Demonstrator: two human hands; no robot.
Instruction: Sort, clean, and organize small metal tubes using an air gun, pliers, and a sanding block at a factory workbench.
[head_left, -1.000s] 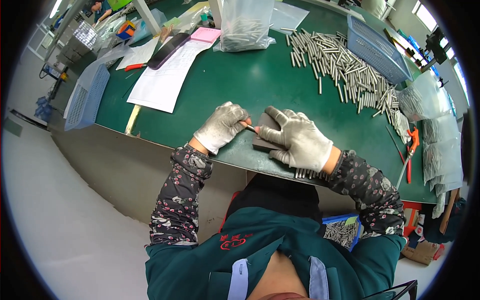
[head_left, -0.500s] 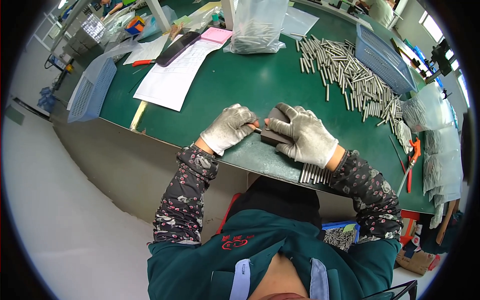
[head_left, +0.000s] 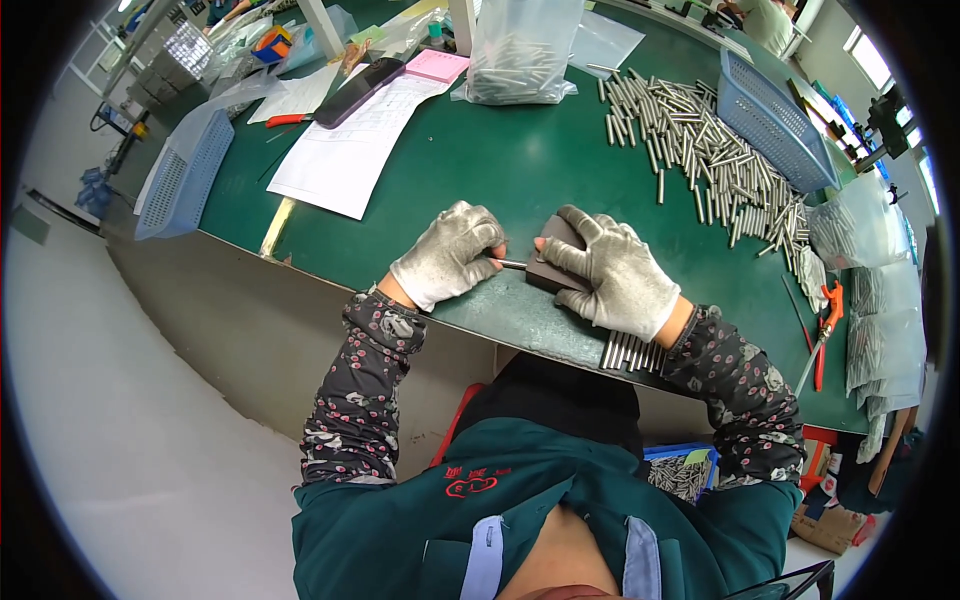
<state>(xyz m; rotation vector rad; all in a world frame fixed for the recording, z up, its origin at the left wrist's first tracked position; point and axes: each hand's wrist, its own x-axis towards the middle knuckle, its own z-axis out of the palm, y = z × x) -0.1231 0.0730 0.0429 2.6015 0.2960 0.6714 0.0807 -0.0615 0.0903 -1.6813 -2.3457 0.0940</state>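
My left hand (head_left: 449, 256), in a whitish glove with bare fingertips, pinches the end of a slim metal pin (head_left: 513, 265). The pin's other end meets a brown-grey block (head_left: 547, 277); whether it goes into the block or only touches it, I cannot tell. Over the top of that block lies my right hand (head_left: 617, 275), gloved likewise, thumb and fingers wrapped round its sides. Below my right wrist, a short row of metal pins (head_left: 628, 352) lies side by side at the table's front edge.
A large heap of metal pins (head_left: 700, 150) spreads at the back right, beside a blue basket (head_left: 775, 120). Bagged pins (head_left: 885, 330) and an orange air gun (head_left: 830, 305) line the right edge. Papers (head_left: 335, 170), a phone (head_left: 360, 92) and another blue basket (head_left: 185, 180) sit at left.
My left hand has shifted slightly left, away from the block, and a longer stretch of the pin shows between them. My right hand keeps its hold on the block.
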